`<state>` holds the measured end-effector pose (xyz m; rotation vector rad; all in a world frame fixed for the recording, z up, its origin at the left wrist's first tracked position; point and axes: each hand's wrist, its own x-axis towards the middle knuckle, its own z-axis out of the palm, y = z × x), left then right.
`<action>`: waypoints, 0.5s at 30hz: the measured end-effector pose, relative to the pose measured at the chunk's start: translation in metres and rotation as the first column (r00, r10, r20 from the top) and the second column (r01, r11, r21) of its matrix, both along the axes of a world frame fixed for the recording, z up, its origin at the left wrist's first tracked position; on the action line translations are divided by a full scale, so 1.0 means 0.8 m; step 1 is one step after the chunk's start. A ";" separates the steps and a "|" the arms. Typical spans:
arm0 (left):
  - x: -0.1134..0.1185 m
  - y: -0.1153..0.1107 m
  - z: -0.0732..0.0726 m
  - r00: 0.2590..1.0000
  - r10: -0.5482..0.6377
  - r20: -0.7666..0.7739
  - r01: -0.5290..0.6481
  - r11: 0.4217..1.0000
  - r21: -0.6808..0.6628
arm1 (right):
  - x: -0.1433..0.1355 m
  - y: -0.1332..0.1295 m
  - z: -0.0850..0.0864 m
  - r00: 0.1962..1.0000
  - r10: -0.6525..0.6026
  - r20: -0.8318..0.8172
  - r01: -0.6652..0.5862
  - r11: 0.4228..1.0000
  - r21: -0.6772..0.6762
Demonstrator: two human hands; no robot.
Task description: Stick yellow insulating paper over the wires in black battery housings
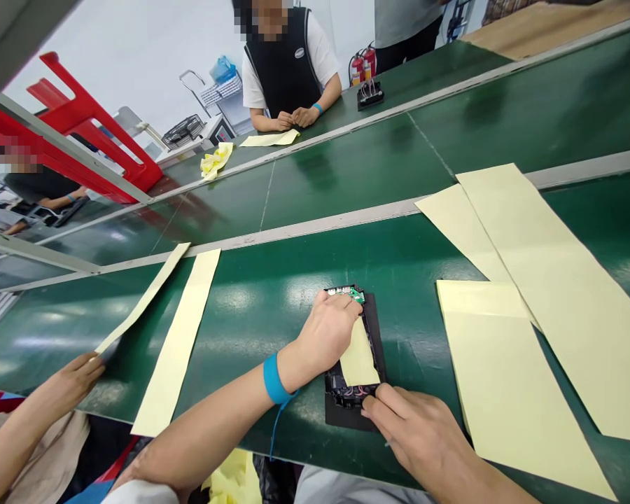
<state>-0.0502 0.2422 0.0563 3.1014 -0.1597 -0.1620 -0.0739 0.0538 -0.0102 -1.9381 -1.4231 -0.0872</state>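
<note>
In front of me a black electronic device casing lies on a black pad. A green circuit board shows at its far end, thin wires at its near end. A pale yellow sheet piece lies over its middle. My left hand, with a blue wrist strap, is closed over the far part of the casing, its fingertips by the circuit board and partly hidden. My right hand grips the casing's near right corner between thumb and fingers.
Large yellow sheets lie at right, a long yellow strip at left. A neighbour's hand holds another strip. Across the metal rail, a person sits at the far green bench, near a black wired unit.
</note>
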 end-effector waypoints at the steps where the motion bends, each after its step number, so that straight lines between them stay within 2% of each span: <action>1: 0.000 0.000 0.001 1.000 -0.029 -0.005 0.029 0.999 0.022 | 0.000 0.000 0.000 1.000 0.001 0.000 -0.001 1.000 -0.002; 5: 0.003 -0.004 0.011 0.989 -0.144 -0.030 0.146 0.982 0.116 | -0.001 0.000 0.000 1.000 -0.004 -0.014 0.004 1.000 -0.023; 10: 0.008 -0.010 0.023 0.963 -0.265 -0.051 0.269 0.924 0.271 | -0.002 -0.001 -0.002 0.999 0.006 -0.040 -0.007 0.999 -0.040; 15: 0.011 -0.006 0.017 0.930 -0.368 -0.014 0.350 0.871 0.344 | -0.003 0.000 -0.001 0.998 -0.014 -0.065 0.013 1.000 -0.020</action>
